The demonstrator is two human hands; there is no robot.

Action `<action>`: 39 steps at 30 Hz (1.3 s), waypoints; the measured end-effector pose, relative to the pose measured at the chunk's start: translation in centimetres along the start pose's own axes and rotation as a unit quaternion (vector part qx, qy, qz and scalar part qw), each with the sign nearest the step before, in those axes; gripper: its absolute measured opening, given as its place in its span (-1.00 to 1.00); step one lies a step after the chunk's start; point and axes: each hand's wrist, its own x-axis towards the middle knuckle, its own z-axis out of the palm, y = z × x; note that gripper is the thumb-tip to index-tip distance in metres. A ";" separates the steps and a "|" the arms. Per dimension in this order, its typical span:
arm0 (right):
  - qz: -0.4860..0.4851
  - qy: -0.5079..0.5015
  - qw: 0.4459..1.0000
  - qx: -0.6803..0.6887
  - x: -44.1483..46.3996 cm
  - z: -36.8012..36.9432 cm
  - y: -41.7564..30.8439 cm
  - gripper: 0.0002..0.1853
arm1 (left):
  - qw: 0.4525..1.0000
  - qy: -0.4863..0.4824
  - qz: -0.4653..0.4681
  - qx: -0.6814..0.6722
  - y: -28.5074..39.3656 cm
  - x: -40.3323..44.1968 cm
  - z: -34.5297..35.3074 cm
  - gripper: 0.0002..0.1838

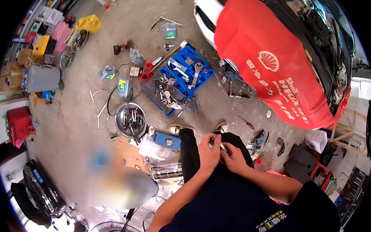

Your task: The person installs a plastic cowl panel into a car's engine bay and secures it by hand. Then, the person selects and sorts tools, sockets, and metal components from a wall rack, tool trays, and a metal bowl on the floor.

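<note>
Both hands are close together in front of my dark trousers, above my lap. My left hand (209, 153) has its fingers wrapped round a small metallic part (222, 147), whose shape is mostly hidden. On the right side of the same part, my right hand (234, 158) closes on it with thumb and fingers. Beyond my shoes lies an open blue tool case (207, 67) with wrenches and metal pieces on it. A steel bowl (119, 118) full of tools stands to the left of my feet.
A red cover (245, 40) hangs over the car's front at the upper right. Plastic bottles (124, 88), a cordless drill (121, 47) and long rods lie about the floor. Near my left leg are a blue box (162, 139) and a metal engine part (166, 171). A fan (114, 229) stands at the bottom.
</note>
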 end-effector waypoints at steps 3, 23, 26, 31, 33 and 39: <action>0.012 0.032 0.999 0.024 -4.2 -7.6 2.4 -0.65 | 0.984 -0.102 0.092 0.112 1.9 -2.3 4.9 -0.79; 0.088 0.507 0.829 0.220 -28.9 -29.2 16.2 -0.65 | 0.562 -0.758 -0.032 0.329 7.3 -17.0 44.7 -0.72; 0.070 0.553 0.800 0.222 -29.5 -32.6 19.5 -0.64 | 0.576 -0.754 -0.105 0.297 6.3 -18.4 50.8 -0.76; -0.014 0.487 0.762 0.427 -28.1 -44.9 26.7 -0.72 | 0.581 -0.770 -0.057 0.256 5.3 -20.0 65.3 -0.81; -0.019 0.498 0.756 0.424 -28.4 -52.5 27.8 -0.71 | 0.617 -0.761 -0.048 0.194 4.6 -20.8 71.8 -0.72; 0.063 0.600 0.774 0.194 -33.7 -74.1 28.5 -0.66 | 0.608 -0.770 0.021 0.192 7.0 -25.6 91.2 -0.65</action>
